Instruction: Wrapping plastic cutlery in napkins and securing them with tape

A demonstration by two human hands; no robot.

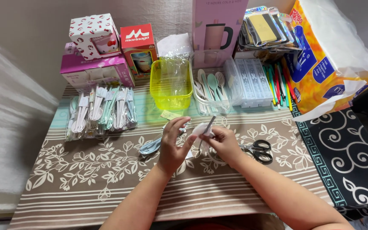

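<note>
Both forearms reach in from the bottom edge, and the hands meet over the middle of the leaf-patterned surface (86,170). Between them is a small white wrapper (201,129) with a slim grey utensil handle (209,123) poking up out of it. The right hand (225,145) pinches the wrapper from the side and below, fingers curled round it. The left hand (173,145) has its thumb and fingertips closed on the wrapper's left edge, so the piece is held up off the surface, gripped from both sides and touching both hands.

The wrapper looks thin, light and floppy (likely plastic film or paper, I cannot tell which), so it would crumple or slip under a loose grip; its edges are the place to take it. The handle inside seems stiff and light, best held along its shaft.

Just left of the left hand, a pale blue spoon (150,147) lies on the surface. Black-handled scissors (258,150) lie just right of the right hand. Farther back stand a yellow-green plastic tub (171,83), a clear tray of loose cutlery (211,87), and a heap of wrapped cutlery sets (101,111) at the left. Boxes and a large orange pack line the back edge.
</note>
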